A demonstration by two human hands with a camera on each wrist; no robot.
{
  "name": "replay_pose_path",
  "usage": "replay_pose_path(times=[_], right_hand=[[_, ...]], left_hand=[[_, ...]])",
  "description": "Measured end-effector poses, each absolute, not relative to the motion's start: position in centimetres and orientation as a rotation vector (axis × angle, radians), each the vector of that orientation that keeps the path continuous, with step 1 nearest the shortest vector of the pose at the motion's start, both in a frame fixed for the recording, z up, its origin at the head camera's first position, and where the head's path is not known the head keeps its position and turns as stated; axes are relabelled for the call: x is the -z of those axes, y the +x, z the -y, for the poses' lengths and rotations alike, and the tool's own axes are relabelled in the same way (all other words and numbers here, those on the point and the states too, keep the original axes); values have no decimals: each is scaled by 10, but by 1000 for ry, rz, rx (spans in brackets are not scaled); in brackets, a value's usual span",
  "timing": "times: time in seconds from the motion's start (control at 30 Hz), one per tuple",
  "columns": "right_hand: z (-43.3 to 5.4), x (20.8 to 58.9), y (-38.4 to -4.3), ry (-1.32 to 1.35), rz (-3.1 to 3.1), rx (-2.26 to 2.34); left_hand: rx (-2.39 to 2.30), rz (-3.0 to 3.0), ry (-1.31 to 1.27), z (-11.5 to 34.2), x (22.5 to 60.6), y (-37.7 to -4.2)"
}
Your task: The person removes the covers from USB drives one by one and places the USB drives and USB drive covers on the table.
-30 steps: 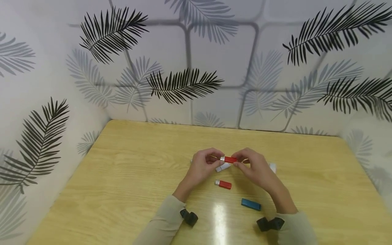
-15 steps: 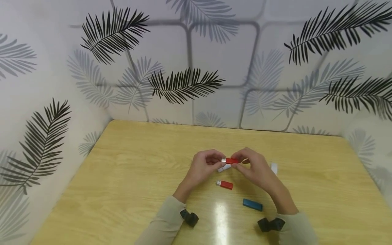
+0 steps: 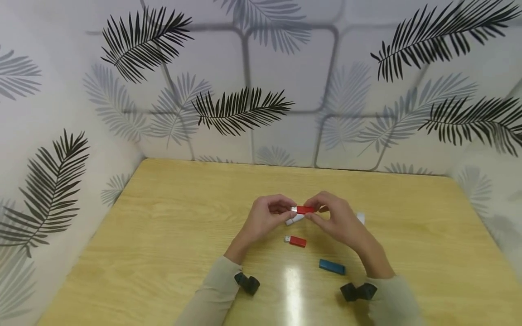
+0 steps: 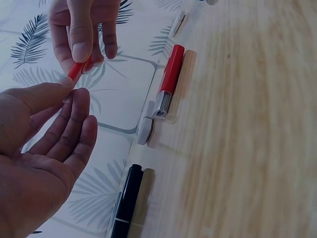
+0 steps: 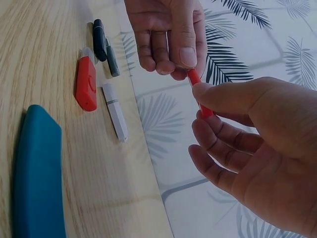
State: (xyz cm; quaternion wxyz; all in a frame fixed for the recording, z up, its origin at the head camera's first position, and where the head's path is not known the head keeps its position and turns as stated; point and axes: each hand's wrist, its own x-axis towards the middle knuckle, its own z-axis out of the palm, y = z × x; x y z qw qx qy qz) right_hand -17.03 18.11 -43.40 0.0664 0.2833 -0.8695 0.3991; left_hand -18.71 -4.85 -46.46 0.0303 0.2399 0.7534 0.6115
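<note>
Red USB stick (image 3: 303, 210), fingers (image 5: 225, 96) pinching both ends

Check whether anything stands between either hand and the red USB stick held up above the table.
Nothing visible does: the left hand pinches one end of the held red USB stick and the right hand the other. A white USB stick lies lower, on the table, outside both grips.

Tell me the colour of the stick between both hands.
The stick is red with a silver end; the head view shows it best.
</note>
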Motion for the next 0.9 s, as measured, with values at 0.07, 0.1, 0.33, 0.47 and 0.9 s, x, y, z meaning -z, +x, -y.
replay_pose_path(times=[0.07, 0.1, 0.33, 0.47, 0.9], right_hand=[[-182, 434, -170, 861, 2616, -1206], [-182, 434, -170, 865, 2613, -1205], [-185, 432, -171, 888, 2578, -1218], [-185, 431, -172, 890, 2576, -1225], [-182, 425, -171, 972, 2518, -1235]], left_hand=[[-1882, -2307, 754, 49, 464, -188], [-1883, -2300, 763, 50, 464, -188], [-1874, -2284, 790, 51, 460, -192], [-1864, -2263, 791, 53, 457, -192], [-1894, -2207, 794, 61, 452, -190]])
